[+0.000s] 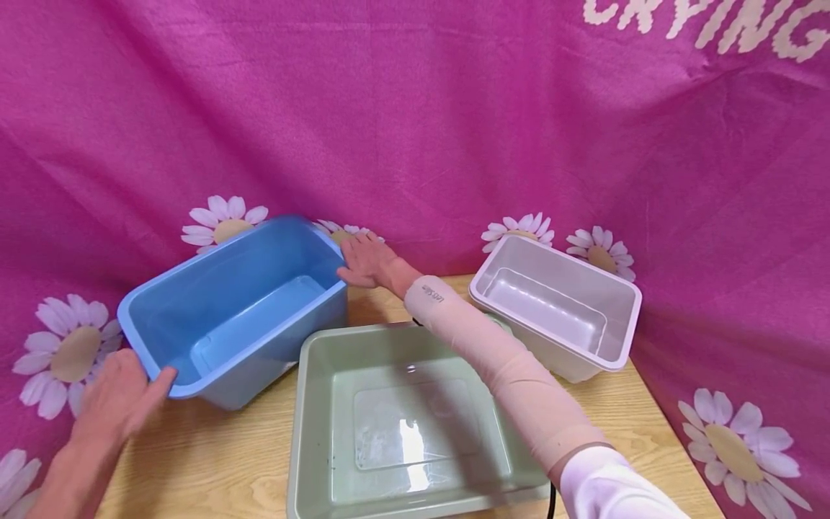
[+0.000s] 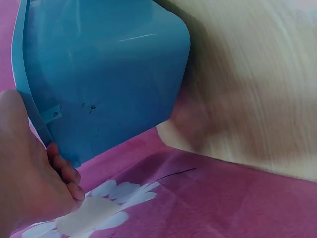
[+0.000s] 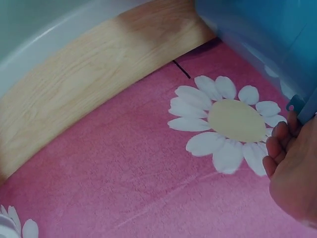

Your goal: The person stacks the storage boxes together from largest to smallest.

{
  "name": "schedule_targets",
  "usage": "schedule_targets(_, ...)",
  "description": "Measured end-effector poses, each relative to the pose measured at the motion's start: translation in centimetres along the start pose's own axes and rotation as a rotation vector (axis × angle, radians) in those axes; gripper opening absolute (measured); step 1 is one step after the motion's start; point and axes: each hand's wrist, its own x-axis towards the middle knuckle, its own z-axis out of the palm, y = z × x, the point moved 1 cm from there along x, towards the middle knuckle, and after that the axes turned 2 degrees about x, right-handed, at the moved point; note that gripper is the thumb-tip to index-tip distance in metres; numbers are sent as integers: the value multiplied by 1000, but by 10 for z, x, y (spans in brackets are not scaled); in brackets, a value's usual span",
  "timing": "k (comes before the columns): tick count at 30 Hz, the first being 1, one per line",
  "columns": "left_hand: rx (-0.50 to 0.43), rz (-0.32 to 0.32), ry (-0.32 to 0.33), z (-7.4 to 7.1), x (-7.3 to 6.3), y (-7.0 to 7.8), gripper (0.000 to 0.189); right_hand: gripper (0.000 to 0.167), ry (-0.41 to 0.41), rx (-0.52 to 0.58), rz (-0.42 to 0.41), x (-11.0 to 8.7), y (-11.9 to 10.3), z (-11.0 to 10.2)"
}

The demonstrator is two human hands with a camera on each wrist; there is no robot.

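Note:
A deep blue plastic bin [image 1: 217, 299] with a wide rim lies at an angle on the left, overlapping the table's back edge in the head view. My left hand [image 1: 119, 393] grips its near left end, thumb over the rim. In the left wrist view the fingers [image 2: 64, 171] curl beneath that rim, beside a small tab with a hole. At the opposite end, my right hand [image 1: 368, 261] holds the rim. The right wrist view shows its fingers [image 3: 280, 141] bent under the edge, by a similar tab. Inside the bin only bare walls and floor show.
A pale green tub [image 1: 311, 425] sits front and centre, beneath my right forearm. To the right stands a light grey bin [image 1: 551, 346]. Magenta cloth [image 1: 402, 130] with daisies hangs around the wooden table [image 1: 188, 461]. A black cable [image 1: 551, 501] shows near the front.

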Motion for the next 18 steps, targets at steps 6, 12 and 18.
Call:
schedule_targets(6,-10,59,73,-11,9,2,38,48,47,0,14,-3,5,-10)
schedule_targets(12,0,83,87,-21,14,4,38,45,92,48,35,-8,8,-20)
schedule_targets(18,-13,84,80,-29,16,10,35,44,111,85,69,-17,11,-28)
